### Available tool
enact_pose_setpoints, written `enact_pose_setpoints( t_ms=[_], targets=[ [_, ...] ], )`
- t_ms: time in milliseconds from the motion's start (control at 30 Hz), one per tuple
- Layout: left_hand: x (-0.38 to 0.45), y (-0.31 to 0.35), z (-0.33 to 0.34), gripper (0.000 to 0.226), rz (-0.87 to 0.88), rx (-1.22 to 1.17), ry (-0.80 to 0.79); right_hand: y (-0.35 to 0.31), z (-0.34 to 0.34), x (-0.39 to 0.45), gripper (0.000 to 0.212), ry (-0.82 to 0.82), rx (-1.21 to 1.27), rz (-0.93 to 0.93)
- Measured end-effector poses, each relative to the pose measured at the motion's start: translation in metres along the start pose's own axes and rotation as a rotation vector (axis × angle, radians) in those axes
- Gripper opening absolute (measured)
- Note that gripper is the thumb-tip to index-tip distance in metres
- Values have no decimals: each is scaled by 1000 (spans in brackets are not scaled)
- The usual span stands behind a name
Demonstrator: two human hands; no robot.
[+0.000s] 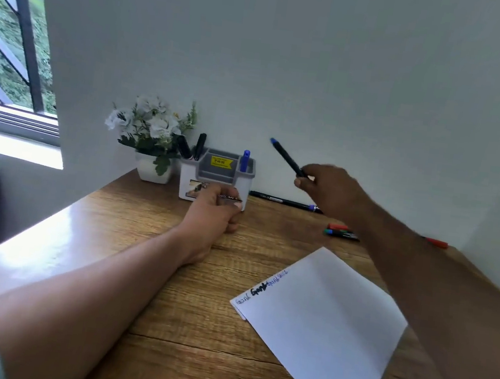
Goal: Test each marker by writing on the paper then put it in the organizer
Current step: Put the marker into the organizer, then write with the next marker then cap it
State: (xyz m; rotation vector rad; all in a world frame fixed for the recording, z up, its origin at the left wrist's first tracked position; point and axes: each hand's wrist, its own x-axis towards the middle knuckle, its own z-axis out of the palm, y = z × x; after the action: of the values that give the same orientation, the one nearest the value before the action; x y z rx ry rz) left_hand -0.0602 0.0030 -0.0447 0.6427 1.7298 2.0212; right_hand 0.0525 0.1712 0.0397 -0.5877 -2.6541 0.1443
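My right hand (330, 189) pinches the blue-capped marker (287, 157), cap tilted up-left towards the organizer (217, 174), which stands to its left. My left hand (212, 213), before the organizer, grips something small.

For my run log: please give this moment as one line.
right hand: holds blue-capped marker raised | left hand: grips organizer | paper: has writing

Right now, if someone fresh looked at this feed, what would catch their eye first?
Probably the right hand, raised above the desk holding a blue-capped marker that points up and left toward the wall. Next, the organizer at the back beside the white flowers, with markers already standing in it and the left hand just in front. The paper with test scribbles lies at lower right.
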Motion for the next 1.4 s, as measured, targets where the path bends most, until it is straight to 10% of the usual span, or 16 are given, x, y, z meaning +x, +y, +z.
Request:
enact_pose_setpoints(
  t_ms=[333,633,800,1100,1400],
  targets=[
    [11,2,-2,33,-41,79,9,-30,-12,72,17,330,-812,-379],
    [10,2,-2,36,-23,98,18,-48,22,94,82,17,-227,-409],
    [11,1,-2,36,1,150,11,-20,36,82,56,110,110,-351],
    [4,0,3,23,349,769,-101,72,-7,2,24,-455,-417,-121],
    [-2,2,13,15,401,957,-154,88,15,-23,29,-374,-643,-154]
  ],
)
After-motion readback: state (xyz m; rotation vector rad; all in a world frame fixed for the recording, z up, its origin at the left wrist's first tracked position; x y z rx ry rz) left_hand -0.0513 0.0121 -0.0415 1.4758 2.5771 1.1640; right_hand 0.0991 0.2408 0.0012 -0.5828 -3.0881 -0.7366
